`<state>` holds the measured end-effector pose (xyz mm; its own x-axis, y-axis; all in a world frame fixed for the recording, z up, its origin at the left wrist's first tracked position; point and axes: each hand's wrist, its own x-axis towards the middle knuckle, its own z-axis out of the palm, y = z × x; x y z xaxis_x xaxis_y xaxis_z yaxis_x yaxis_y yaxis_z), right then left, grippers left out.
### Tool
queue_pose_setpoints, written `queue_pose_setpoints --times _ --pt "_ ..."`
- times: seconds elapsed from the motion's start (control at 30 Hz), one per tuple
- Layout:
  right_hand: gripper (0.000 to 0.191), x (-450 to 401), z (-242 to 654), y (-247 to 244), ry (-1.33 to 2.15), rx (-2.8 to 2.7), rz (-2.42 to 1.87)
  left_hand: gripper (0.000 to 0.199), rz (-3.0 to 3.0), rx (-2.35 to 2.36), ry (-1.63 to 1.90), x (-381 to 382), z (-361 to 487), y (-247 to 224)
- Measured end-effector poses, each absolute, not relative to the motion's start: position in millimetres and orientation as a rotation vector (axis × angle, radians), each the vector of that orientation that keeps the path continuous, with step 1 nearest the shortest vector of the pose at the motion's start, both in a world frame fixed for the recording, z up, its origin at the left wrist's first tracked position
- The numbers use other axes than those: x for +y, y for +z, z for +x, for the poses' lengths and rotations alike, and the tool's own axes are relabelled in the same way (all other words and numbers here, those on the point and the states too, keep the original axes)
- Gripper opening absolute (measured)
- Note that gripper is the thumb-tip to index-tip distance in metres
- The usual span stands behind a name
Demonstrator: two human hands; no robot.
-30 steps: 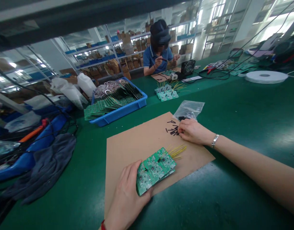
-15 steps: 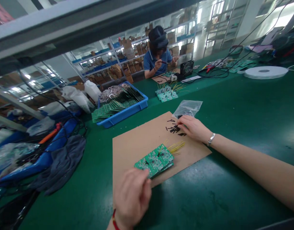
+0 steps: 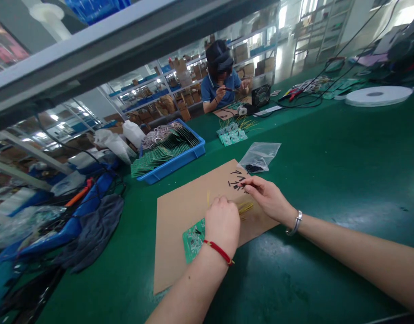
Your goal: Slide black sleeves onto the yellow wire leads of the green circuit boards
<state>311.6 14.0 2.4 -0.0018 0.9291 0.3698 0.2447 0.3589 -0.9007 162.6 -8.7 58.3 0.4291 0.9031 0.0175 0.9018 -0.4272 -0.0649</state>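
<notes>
My left hand point(image 3: 223, 220) is curled over the green circuit boards point(image 3: 194, 240) and hides much of them. A thin yellow wire point(image 3: 208, 196) stands up from its closed fingers, whose tips are hidden. More yellow wires point(image 3: 245, 208) stick out to the right of that hand. My right hand point(image 3: 266, 198) is pinched at the pile of short black tube pieces point(image 3: 236, 185), with a small dark piece at its fingertips. Boards and black pieces lie on a brown cardboard sheet point(image 3: 176, 216). Behind the right hand is a clear plastic bag point(image 3: 261, 155) with black pieces inside.
A blue tray point(image 3: 173, 164) of upright circuit boards stands at the back left. Wired boards point(image 3: 232, 134) lie beyond the cardboard. A white reel point(image 3: 377, 95) and cables are at the right. Across the green table point(image 3: 328, 180) sits a co-worker point(image 3: 222, 76). A metal beam point(image 3: 125, 45) crosses above.
My left hand has moved right and forward, from the near edge of the boards to over their wire end. My right hand has drawn slightly back from the bag, fingertips still at the black pieces.
</notes>
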Motion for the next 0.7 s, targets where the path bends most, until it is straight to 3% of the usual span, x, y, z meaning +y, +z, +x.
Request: queue_pose_setpoints --times 0.17,0.43,0.7 --pt "0.021 17.5 317.1 5.2 1.007 -1.259 -1.048 0.025 -2.634 -1.615 -0.137 -7.1 151.2 50.8" --pt "0.026 6.0 312.0 19.8 1.444 -0.835 -0.900 0.018 -2.790 -1.731 -1.096 -21.9 153.3 46.4" --pt "0.019 -0.3 309.5 17.0 1.695 -0.670 -0.788 0.021 -2.880 -2.107 -1.619 -24.9 163.6 34.9"
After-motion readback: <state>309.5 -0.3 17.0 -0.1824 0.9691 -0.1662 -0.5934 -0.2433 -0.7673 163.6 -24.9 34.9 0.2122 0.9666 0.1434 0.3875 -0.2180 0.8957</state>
